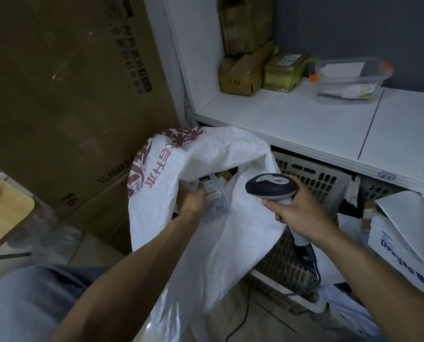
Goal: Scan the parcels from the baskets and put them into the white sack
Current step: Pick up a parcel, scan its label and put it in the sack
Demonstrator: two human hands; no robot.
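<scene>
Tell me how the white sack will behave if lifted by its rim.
Likely floppy: the white sack is creased all over and its mouth sags in folds, so it probably won't stay open unaided. Probably light for its size, since the woven fabric looks thin. Pushed, it would likely crumple rather than slide.

Dim, soft, wide-angle edge distortion.

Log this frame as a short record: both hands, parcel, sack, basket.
left hand: holds the grey labelled parcel
parcel position: inside the white sack, at its open mouth
right hand: grips the scanner beside the sack's mouth
basket: under the shelf, behind the sack
</scene>
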